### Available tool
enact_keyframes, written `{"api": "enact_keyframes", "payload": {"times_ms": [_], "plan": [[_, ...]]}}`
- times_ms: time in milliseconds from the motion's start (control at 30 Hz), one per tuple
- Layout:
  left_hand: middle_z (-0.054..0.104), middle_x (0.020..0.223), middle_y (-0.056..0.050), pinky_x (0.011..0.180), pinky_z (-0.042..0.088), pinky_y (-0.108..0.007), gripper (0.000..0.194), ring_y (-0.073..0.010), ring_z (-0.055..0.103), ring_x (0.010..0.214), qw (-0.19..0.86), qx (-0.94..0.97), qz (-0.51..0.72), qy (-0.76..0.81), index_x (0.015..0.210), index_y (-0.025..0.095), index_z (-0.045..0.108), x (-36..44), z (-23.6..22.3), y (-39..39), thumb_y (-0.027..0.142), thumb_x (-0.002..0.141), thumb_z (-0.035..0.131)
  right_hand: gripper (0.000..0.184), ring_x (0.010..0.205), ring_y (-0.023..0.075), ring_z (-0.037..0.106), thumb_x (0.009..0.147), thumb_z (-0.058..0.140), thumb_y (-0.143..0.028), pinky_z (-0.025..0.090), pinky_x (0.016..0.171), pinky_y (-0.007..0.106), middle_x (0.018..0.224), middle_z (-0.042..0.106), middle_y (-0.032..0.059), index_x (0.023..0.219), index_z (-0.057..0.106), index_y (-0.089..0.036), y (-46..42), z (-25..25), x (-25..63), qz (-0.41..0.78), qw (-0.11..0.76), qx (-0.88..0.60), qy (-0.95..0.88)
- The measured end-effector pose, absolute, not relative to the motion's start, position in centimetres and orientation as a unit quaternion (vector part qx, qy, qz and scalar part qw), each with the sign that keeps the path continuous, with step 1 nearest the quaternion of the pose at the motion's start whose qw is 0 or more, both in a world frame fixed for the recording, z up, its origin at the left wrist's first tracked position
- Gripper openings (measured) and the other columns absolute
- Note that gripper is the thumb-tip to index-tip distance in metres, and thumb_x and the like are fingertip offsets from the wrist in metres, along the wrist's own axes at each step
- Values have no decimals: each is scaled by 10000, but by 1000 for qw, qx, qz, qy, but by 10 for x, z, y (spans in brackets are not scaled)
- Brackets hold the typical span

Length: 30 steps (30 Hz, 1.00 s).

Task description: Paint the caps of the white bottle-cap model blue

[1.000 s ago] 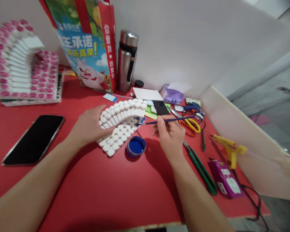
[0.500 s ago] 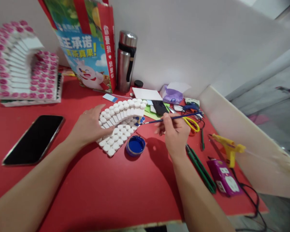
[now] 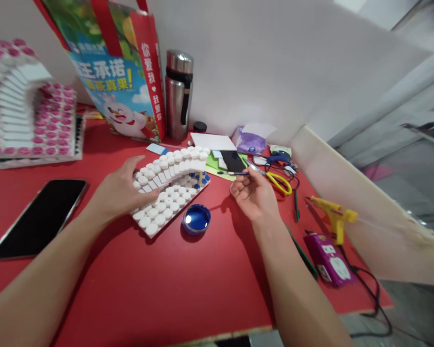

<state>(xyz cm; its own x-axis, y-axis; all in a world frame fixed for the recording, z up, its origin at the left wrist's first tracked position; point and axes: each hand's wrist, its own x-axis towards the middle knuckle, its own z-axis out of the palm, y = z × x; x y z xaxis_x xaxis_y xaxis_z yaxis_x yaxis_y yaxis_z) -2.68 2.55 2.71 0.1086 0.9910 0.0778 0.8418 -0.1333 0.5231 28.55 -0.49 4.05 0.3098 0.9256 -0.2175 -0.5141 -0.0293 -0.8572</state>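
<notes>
Two bare hands are at work over one red table (image 3: 166,294), seen in the single head view. The left hand (image 3: 117,190) grasps one white model (image 3: 168,198) by its left end, thumb across the front and fingers behind; the model lies on the table near the middle, one curved arch of flat strips and round discs over one base set with rows of white discs. A few discs at its right end are blue, too small for me to count surely. The right hand (image 3: 255,195), palm turned partly up, pinches one slim brush (image 3: 233,173), its tip pointing left, apart from the model. Just beside the model's near edge sits one open pot (image 3: 193,233) of blue paint. On the left I see one phone (image 3: 39,218) and, behind it, one pink-and-white model (image 3: 56,120) of similar build. Along the wall stand one printed bag (image 3: 119,82) and one steel flask (image 3: 179,101). Right of the hands are one pair of scissors (image 3: 280,182), one yellow glue gun (image 3: 334,217), one purple pack (image 3: 329,260) and one green tool (image 3: 304,255), partly hidden by the forearm. One purple packet (image 3: 249,142) lies near the back.
</notes>
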Motion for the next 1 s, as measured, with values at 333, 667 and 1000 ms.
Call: {"api": "enact_keyframes", "payload": {"times_ms": [333,667,1000], "plan": [[658,1480,-194,1134,548,-556,1027,-399,672,1312,196,712,293,607,1644,176,416,-27,15,25,553,753,762,278,466,108,492,743,881,-324,683,934,561,516,558,-103,723,614,-246,-9,35,276,637,643,-385,-182],[691,1404,-169,1077,575,-498,1001,-347,721,1203,268,692,305,597,1619,211,436,-32,9,31,549,742,779,270,478,115,459,755,873,-372,643,1014,614,543,566,-99,747,631,-255,-11,34,273,640,646,-355,-218],[667,1449,-208,1112,542,-557,1068,-397,689,1265,257,691,266,621,1645,182,413,-30,17,30,578,717,763,299,460,124,543,806,877,-408,704,842,465,522,612,-76,727,634,-253,-8,31,267,610,643,-409,-218]]}}
